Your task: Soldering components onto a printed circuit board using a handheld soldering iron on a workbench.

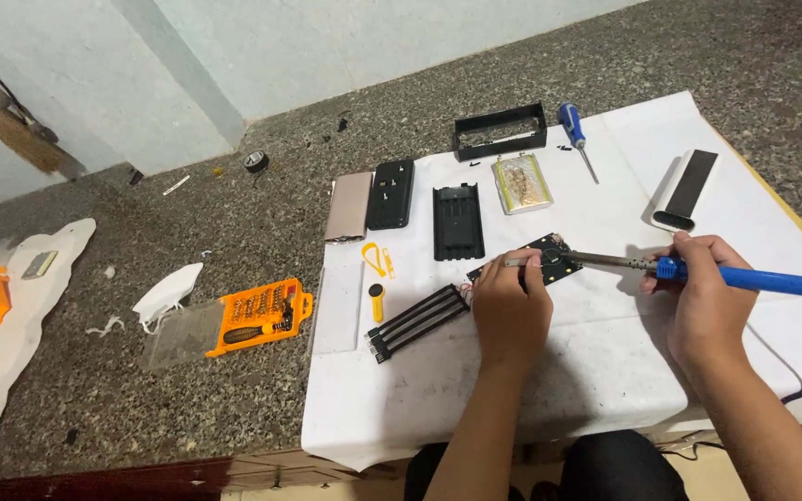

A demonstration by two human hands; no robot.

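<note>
My right hand (703, 288) grips a blue-handled soldering iron (744, 277); its metal tip rests on a small black circuit board (542, 261) on the white sheet (475, 390). My left hand (510, 301) pinches metal tweezers (523, 263) over the same board, next to the iron's tip. Thin wires run from the board to a black ribbed battery holder (415, 322) lying just left of my left hand.
On the sheet lie a black frame (500, 131), blue screwdriver (575, 130), silver pouch cell (522, 183), black casings (458, 222), rose-gold shell (349, 206), white power bank (686, 190), yellow pry tools (376, 260). An orange bit set (257, 315) and tape roll (255, 161) rest on the granite.
</note>
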